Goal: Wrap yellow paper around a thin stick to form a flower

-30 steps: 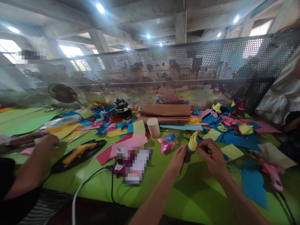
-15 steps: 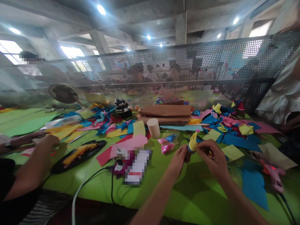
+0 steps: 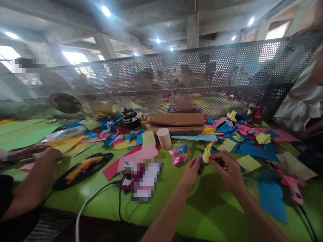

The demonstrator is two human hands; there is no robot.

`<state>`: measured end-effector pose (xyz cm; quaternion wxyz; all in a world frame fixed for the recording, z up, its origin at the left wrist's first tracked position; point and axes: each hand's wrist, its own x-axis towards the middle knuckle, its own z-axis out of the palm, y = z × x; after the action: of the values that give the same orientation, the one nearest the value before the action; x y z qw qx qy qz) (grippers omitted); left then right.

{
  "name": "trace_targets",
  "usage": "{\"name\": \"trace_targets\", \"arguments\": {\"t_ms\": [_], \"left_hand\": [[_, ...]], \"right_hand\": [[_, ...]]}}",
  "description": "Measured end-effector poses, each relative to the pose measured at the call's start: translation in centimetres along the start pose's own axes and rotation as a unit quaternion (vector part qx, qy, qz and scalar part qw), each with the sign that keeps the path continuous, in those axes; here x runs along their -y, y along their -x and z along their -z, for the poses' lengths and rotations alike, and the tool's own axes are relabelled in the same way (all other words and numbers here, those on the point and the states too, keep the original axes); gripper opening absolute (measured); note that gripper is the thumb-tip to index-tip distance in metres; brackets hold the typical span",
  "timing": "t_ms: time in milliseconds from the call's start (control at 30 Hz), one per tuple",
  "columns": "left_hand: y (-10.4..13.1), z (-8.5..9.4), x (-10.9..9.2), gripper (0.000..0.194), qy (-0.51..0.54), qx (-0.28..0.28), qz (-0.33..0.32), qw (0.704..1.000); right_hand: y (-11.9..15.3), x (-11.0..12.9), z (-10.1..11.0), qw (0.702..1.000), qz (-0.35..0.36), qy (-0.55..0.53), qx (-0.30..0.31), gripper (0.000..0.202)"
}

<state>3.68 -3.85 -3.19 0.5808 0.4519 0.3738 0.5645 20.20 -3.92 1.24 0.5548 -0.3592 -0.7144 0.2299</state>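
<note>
A small yellow cone-shaped hat (image 3: 208, 153) with twisted folds, a pink tip and a blue band at its base stands tilted between my two hands, above the green table. My left hand (image 3: 191, 170) is closed on the blue band from the left. On the other side, my right hand (image 3: 227, 167) has its fingertips pinched together against the lower right of the hat. Its fingers partly cover a small reddish bit that I cannot make out. Small plastic bags (image 3: 179, 155) with pink and blue contents lie just left of the hat.
A pink glue gun (image 3: 294, 188) with a lit red light lies at the right. Left of me are a phone (image 3: 147, 181), a purple power strip (image 3: 128, 181) with cables and a black tray (image 3: 83, 170). A co-worker's hands (image 3: 47, 156) work at far left. Coloured scraps line the mesh partition (image 3: 222, 74).
The view has shifted slightly, so most things sit a little further left. Both hands keep their hold on the hat, with the right fingers moved only slightly.
</note>
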Motion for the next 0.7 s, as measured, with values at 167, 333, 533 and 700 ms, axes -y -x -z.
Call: {"name": "trace_targets", "arguments": {"t_ms": [167,333,533,700], "left_hand": [[-0.1,0.1,0.0,0.052,-0.005,-0.002,0.000,1.000],[0.1,-0.3,-0.8,0.052,-0.030,0.005,-0.003,1.000],[0.2,-0.3,-0.8,0.054,-0.012,0.008,0.004,1.000],[0.2,-0.2,-0.4,0.057,0.013,-0.007,0.036,0.999]], "right_hand": [[-0.1,0.0,0.0,1.000,-0.010,0.003,0.014,0.009],[-0.1,-0.1,0.1,1.000,-0.007,0.016,0.022,0.009],[-0.1,-0.1,-0.1,1.000,-0.002,0.018,0.017,0.011],[-0.1,-0.2,-0.3,1.000,-0.002,0.026,-0.002,0.010]]}}
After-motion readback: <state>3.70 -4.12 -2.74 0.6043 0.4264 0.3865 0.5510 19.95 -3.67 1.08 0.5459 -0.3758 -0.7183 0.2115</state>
